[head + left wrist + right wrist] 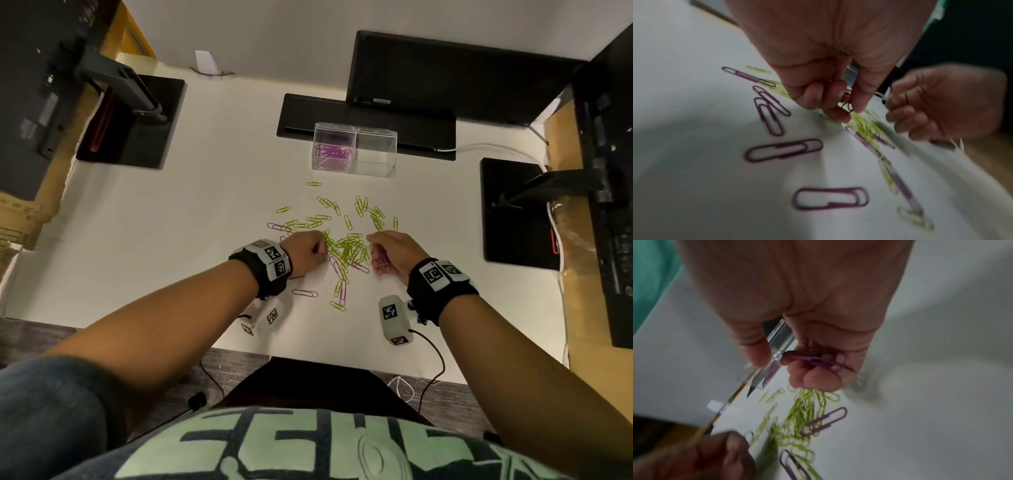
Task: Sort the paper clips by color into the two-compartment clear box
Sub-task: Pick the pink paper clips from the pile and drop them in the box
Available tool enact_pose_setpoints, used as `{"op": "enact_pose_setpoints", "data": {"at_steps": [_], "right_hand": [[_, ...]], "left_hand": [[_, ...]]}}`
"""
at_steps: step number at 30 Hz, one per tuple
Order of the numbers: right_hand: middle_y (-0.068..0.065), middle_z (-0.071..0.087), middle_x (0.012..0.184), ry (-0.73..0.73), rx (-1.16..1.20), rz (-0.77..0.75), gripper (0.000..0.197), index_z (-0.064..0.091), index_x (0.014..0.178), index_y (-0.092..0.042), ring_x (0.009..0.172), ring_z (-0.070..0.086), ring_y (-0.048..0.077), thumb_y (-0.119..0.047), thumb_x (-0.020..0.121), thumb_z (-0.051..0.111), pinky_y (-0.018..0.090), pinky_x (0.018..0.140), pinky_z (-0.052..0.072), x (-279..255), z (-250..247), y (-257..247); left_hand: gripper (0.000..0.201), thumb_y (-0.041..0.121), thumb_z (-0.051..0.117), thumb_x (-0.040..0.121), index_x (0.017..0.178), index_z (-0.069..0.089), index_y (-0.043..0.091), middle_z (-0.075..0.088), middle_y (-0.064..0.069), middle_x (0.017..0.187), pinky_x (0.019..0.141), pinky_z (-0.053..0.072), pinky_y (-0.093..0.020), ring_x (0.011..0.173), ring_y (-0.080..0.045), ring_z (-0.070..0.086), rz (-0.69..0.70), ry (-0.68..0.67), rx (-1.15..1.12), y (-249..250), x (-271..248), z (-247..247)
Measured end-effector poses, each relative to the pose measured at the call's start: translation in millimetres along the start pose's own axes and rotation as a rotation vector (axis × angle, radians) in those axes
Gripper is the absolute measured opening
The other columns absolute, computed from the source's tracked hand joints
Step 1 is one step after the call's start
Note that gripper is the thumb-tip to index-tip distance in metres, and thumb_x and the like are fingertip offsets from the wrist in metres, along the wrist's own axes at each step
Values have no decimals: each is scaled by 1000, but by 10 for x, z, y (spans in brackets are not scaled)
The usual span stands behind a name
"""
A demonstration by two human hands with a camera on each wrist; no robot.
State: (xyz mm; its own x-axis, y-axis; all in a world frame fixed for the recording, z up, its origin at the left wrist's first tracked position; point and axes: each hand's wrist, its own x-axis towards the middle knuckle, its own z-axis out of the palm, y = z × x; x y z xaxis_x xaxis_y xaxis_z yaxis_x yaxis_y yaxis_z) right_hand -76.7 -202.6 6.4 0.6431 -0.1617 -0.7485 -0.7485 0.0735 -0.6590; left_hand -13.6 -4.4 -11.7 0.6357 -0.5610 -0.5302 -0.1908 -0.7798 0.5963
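Paper clips of yellow-green coated wire [346, 245] lie scattered in a loose heap on the white tabletop [171, 240], thickest between the two hands and thinning out toward the clear two-compartment acrylic box [355, 149] at the far side. That box stands just in front of a flat black monitor base [428, 133]. Its left compartment holds a pile of purple paper clips [334, 152]; its right compartment shows nothing inside. More loose purple wire paper clips [783, 150] lie singly on the table near the left wrist and mixed into the near edge of the green heap.

The left hand [306, 251] hovers over the heap's left edge, its thumb and curled fingers pinching a small clip whose colour is too dark and blurred to tell. The right hand [394, 251] sits at the heap's right edge, fingers curled round a small held bunch of purple clips [818, 361] in the palm, thumb free beside them. Both wrists wear black bands with printed square markers [274, 260].
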Motion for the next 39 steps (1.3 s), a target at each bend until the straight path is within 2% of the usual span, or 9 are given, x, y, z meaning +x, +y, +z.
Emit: {"op": "enact_pose_setpoints", "data": {"at_steps": [4, 9, 12, 16, 21, 27, 33, 36, 39], "right_hand": [[8, 53, 75, 55, -650, -142, 20, 50, 77, -10, 69, 49, 22, -25, 90, 53, 31, 69, 41, -12, 100, 31], [3, 57, 87, 46, -919, -215, 19, 53, 75, -17, 83, 54, 20, -25, 86, 65, 35, 81, 49, -58, 175, 117], [1, 57, 89, 63, -938, -201, 17, 51, 78, -20, 85, 55, 21, -25, 87, 64, 35, 81, 48, -36, 175, 137], [4, 57, 88, 41, -983, -201, 15, 54, 83, -14, 84, 55, 22, -25, 88, 62, 36, 81, 50, -49, 187, 107], [3, 57, 91, 64, -1035, -199, 13, 55, 88, -15, 85, 55, 22, -26, 88, 62, 33, 76, 45, -47, 207, 102], [8, 66, 102, 97, -1053, -210, 11, 54, 84, -17, 93, 61, 26, -24, 87, 62, 35, 82, 51, -56, 247, 109], [13, 57, 83, 94, -928, -185, 15, 52, 76, -9, 80, 54, 26, -17, 86, 59, 41, 84, 51, -45, 228, 76], [8, 51, 73, 147, -745, -171, 31, 43, 62, -13, 77, 51, 21, -18, 86, 63, 33, 73, 44, -44, 154, 32], [12, 55, 71, 165, -626, -164, 25, 53, 68, -6, 75, 52, 21, -19, 86, 64, 29, 71, 40, -19, 50, -29]], "left_hand": [[27, 3, 53, 88, 78, 48, 27, 64, -5, 93, 93, 48, -39, 92, -24, 62, -100, 19, -418, -17, 82, 12], [47, -22, 33, 84, 82, 57, 18, 48, -3, 67, 62, 45, -19, 65, -16, 50, -73, -34, -662, 83, 103, 6], [37, -9, 36, 87, 73, 58, 18, 56, -2, 72, 71, 43, -29, 71, -20, 51, -77, -24, -472, 129, 92, 8], [14, 20, 38, 97, 88, 47, 13, 56, -6, 90, 75, 39, -32, 82, -21, 49, -39, 8, -43, 182, 27, 35], [17, 16, 46, 92, 104, 57, 11, 66, -9, 102, 80, 48, -33, 91, -25, 60, 146, -37, 283, 110, 28, 91], [14, 12, 48, 90, 96, 61, 13, 67, -6, 98, 68, 44, -30, 93, -25, 61, 219, 22, 411, 49, 77, 170], [11, 8, 50, 87, 95, 57, 13, 64, -6, 93, 70, 48, -33, 89, -26, 59, 294, 28, 448, 50, 102, 178], [15, 15, 47, 94, 104, 57, 12, 64, -9, 103, 76, 48, -35, 97, -28, 59, 302, 7, 513, 64, 103, 168], [23, 23, 42, 98, 111, 53, 9, 61, -11, 111, 82, 46, -35, 103, -29, 57, 281, -25, 563, 64, 94, 164]]}}
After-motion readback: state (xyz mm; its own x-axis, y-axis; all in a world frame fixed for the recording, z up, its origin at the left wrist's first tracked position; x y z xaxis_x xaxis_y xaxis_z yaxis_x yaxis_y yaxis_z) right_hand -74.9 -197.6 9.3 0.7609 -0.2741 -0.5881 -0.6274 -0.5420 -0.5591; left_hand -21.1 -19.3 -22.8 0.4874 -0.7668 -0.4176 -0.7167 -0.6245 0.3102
